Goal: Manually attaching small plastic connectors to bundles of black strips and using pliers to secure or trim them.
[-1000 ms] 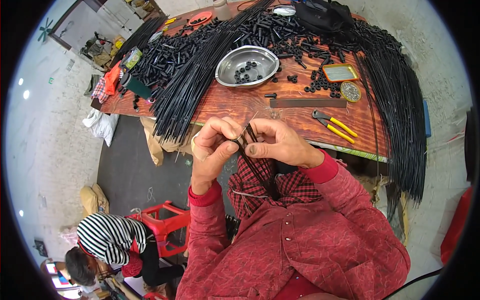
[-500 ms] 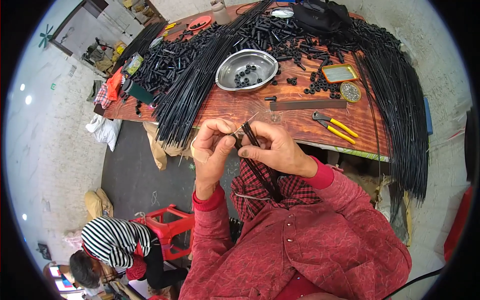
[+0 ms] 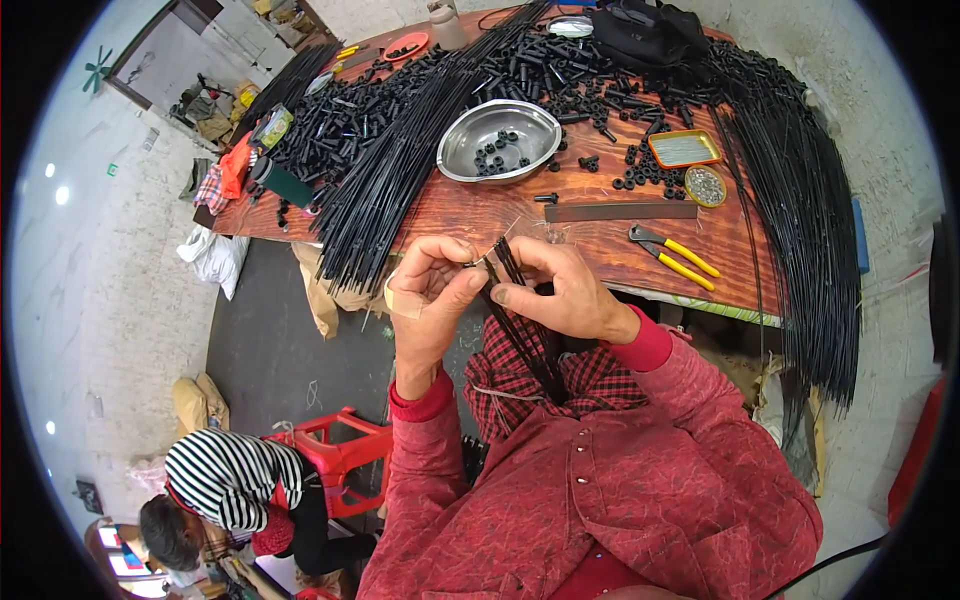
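My left hand (image 3: 425, 300), with a pale plaster at the base of its thumb, pinches a small thin piece, perhaps fine wire, against the upper ends of some black strands. These thin black strands (image 3: 522, 350) run down from my fingers to my lap, over the checked cloth (image 3: 490, 375). My right hand (image 3: 565, 290) is closed around them, its thumb pressing from the near side. Both hands are close together in front of the table edge. Exactly what lies between my left fingertips is too small to make out.
On the wooden table (image 3: 480, 215) are a metal bowl (image 3: 462, 140) with small black rings, yellow-handled pliers (image 3: 685, 268), a flat dark bar (image 3: 620, 211), a tin of pins (image 3: 685, 149) and heaped black parts (image 3: 345, 125). Long black rods (image 3: 800, 230) overhang the right edge. A co-worker (image 3: 235, 480) bends near a red stool (image 3: 350, 460).
My left fingers have shifted slightly at the strands' upper ends, and the thin light piece there now shows less. Both hands stay together; the whole view has moved a little.
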{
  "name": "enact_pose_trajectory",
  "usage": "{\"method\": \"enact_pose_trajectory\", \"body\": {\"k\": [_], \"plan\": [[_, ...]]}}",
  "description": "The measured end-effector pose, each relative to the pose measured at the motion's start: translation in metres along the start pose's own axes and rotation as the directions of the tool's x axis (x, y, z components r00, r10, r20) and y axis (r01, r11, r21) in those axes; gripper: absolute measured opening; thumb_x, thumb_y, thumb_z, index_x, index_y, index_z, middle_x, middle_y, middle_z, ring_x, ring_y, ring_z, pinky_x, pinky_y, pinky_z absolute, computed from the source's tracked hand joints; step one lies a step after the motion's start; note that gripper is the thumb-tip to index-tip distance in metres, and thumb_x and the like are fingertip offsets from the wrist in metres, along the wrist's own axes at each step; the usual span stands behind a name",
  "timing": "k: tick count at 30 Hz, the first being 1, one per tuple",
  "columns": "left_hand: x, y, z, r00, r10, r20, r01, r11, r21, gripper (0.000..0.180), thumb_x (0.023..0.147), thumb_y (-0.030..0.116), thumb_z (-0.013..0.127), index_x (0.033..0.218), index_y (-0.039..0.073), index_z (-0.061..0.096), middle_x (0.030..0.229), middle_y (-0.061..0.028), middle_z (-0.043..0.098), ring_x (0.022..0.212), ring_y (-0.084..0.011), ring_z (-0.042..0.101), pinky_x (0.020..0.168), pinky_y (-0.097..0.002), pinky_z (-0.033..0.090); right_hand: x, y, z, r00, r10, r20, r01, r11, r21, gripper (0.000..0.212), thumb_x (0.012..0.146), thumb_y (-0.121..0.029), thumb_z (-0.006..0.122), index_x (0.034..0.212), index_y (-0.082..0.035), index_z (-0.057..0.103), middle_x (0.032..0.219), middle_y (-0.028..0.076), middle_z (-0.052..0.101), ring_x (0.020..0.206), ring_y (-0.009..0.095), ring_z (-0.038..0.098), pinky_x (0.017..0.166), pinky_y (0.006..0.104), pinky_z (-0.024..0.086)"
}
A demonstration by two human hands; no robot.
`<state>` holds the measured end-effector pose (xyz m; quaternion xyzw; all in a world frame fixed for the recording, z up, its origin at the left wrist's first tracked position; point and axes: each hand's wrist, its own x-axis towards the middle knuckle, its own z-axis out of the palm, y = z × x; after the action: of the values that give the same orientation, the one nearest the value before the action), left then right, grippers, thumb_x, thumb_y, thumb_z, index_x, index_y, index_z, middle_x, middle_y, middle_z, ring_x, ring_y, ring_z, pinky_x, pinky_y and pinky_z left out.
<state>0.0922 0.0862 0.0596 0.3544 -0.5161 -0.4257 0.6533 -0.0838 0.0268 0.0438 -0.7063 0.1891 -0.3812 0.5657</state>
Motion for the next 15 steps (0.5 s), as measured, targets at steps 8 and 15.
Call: {"method": "enact_pose_trajectory", "body": {"k": [8, 15], "plan": [[0.001, 0.004, 0.009, 0.996, -0.044, -0.074, 0.043, 0.999, -0.005, 0.035, 0.077, -0.007, 0.074, 0.102, 0.005, 0.051, 0.095, -0.0051, 0.06, 0.085, -0.0108, 0.061, 0.077, -0.0218, 0.051, -0.001, 0.013, 0.001, 0.994, 0.084, 0.066, -0.103, 0.92, 0.379, 0.017, 0.091, -0.013, 0.066, 0.102, -0.001, 0.061, 0.082, -0.004, 0.057, 0.072, 0.002, 0.05, 0.061, 0.0199, 0.042], [0.002, 0.001, 0.013, 0.991, -0.042, -0.13, 0.042, 0.999, 0.001, 0.034, 0.077, -0.006, 0.074, 0.097, 0.007, 0.049, 0.089, -0.0026, 0.056, 0.079, -0.0089, 0.059, 0.066, -0.019, 0.049, -0.002, 0.017, 0.0, 0.994, 0.107, 0.03, -0.111, 0.946, 0.304, 0.02, 0.09, -0.015, 0.07, 0.102, -0.002, 0.061, 0.084, -0.005, 0.057, 0.073, 0.001, 0.049, 0.063, 0.0192, 0.042]]}}
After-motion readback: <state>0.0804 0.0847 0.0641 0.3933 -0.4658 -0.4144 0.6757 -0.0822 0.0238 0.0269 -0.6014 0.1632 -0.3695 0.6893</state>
